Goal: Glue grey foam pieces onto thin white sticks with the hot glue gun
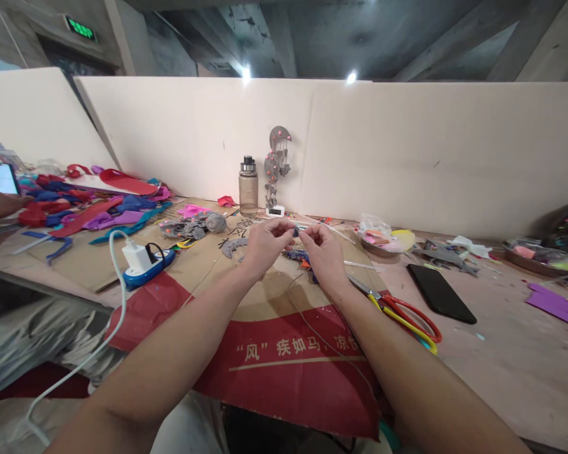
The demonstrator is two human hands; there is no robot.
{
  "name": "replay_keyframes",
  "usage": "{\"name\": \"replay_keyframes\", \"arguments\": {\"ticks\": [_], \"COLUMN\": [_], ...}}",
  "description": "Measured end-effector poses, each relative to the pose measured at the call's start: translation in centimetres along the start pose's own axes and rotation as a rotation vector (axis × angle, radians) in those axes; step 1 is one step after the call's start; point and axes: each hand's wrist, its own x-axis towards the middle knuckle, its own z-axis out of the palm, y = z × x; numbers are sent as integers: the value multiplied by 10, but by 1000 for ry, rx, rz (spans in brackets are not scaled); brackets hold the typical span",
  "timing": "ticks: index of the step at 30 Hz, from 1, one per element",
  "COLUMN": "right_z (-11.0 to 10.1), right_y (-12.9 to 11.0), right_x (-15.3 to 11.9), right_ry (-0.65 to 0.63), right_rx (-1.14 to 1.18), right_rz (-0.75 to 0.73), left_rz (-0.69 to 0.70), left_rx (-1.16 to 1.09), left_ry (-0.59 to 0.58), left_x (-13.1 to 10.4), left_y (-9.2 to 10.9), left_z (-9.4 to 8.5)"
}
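Note:
My left hand [266, 244] and my right hand [324, 251] meet above the cardboard sheet, fingertips closed on a small dark blue-grey piece [296, 232]. Its exact kind is too small to make out. A thin grey string [292, 296] runs below my right hand and trails over the red part of the cardboard [284, 384]. Under the hands lie small blue and orange scraps [304, 260], partly hidden by my right hand. Grey cut felt pieces [234, 246] are to the left of my left hand. Scissors with red and yellow handles [407, 318] rest beside my right forearm.
A water bottle [248, 192] and a grey hanging ornament [278, 161] stand at the back board. Colourful cloth strips [89, 214], a power strip [149, 270] and another person's hand [0, 211] are left. A black phone [440, 293] and a dish [383, 247] are right.

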Motion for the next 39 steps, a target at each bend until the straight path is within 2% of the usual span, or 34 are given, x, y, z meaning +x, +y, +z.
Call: {"name": "replay_keyframes", "arguments": {"ticks": [13, 16, 20, 23, 29, 32, 39], "right_z": [0, -2, -7, -11, -12, -10, -6], "right_y": [-1, 1, 2, 2, 5, 7, 4], "right_x": [1, 1, 2, 1, -1, -2, -4], "right_ry": [61, 43, 59, 53, 12, -8, -1], "right_rx": [-103, -116, -180, -304, -486, -460, -380], "right_rz": [1, 5, 23, -45, -295, -314, -320], "left_rz": [-51, -88, -142, -109, -1, -6, -60], "left_rx": [-40, -52, -64, 3, 176, 215, 180], "left_ry": [-76, -133, -275, -330, -262, -254, -144], "left_x": [-3, 0, 4, 5, 3, 1, 0], "left_y": [9, 7, 4, 2, 2, 5, 7], "left_z": [1, -1, -5, -7, -9, -8, -4]}}
